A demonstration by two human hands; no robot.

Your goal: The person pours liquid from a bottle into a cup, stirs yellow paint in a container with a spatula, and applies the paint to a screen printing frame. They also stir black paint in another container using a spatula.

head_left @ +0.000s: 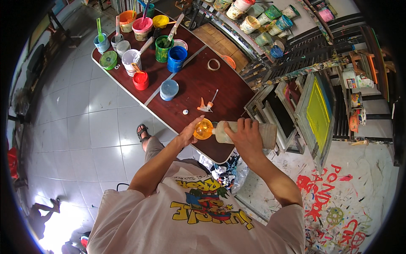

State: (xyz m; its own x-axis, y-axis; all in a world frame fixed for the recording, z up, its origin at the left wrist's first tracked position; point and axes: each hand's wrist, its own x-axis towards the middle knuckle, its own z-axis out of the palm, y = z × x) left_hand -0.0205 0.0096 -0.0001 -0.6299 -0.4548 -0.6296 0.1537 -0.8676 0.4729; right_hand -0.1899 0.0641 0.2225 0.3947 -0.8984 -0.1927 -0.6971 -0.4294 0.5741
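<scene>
— Both forearms are reaching over the dark red tabletop [198,84]?
— Yes. Right hand [246,136] is gripping a pale bottle [262,132] lying sideways; left hand's [186,134] fingers are closing around an orange funnel [203,129] touching its mouth.

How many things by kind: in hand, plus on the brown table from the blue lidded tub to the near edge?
Translucent orange plastic funnel, in left hand: 1
Pale cylindrical plastic bottle, in right hand: 1
Orange-and-white spray trigger: 1
Small white cap: 1
Round blue lidded tub: 1
Total: 5
</scene>
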